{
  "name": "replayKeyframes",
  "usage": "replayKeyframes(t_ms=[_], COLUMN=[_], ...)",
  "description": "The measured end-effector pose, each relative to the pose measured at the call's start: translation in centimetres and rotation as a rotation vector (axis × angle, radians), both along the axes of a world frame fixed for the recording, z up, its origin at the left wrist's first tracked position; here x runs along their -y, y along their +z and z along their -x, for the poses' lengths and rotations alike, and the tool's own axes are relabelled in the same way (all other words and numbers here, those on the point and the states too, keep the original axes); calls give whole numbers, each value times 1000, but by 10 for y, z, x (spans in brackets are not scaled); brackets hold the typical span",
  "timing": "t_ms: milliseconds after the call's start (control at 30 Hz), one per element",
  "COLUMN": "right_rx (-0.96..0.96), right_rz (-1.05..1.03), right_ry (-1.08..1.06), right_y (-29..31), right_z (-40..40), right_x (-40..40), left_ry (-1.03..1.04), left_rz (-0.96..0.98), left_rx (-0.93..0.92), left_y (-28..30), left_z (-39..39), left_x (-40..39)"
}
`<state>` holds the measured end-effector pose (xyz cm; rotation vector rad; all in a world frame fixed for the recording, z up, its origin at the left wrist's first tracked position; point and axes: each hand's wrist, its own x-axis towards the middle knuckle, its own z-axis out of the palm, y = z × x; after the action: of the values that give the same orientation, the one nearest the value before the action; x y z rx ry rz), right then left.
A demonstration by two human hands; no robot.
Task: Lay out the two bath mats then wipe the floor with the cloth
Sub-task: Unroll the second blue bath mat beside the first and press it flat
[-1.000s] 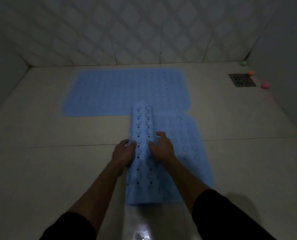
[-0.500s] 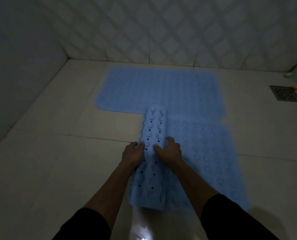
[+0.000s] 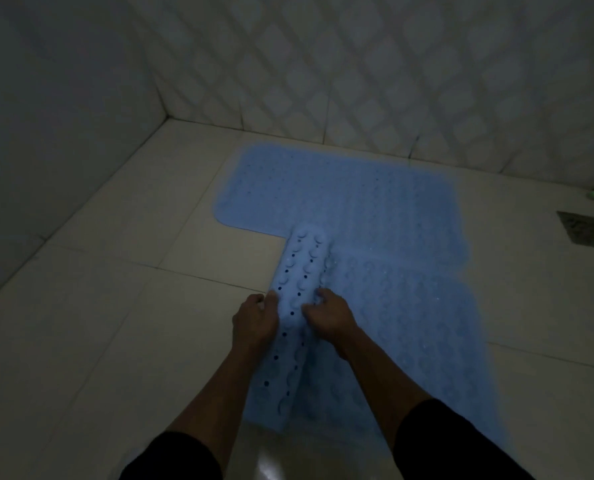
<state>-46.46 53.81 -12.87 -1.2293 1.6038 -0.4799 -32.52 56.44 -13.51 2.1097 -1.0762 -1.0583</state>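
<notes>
- A first blue bath mat lies flat on the pale tiled floor, near the far wall.
- A second blue mat lies partly unrolled, its far end touching the first; the remaining roll runs along its left edge (suction cups facing up).
- The left hand cups the roll's left side; the right hand presses its right side, fingers curled on it.
- A floor drain sits at far right.
</notes>
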Motion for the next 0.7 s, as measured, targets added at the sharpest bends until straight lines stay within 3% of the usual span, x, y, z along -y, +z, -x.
replayKeyframes(t_ms=[333,567,700], right_rx=[151,75,122], right_rz=[53,37,85], right_ry=[31,140,237], right_y=[-10,-15,-16], right_z=[-67,-97,-118], right_x=[12,29,34], left_ry=[3,-90,19], left_rz=[-14,33,49], left_rx=[156,253,313], left_y=[-5,-17,-24], left_z=[-49,-75,-94], left_x=[-11,-2,0])
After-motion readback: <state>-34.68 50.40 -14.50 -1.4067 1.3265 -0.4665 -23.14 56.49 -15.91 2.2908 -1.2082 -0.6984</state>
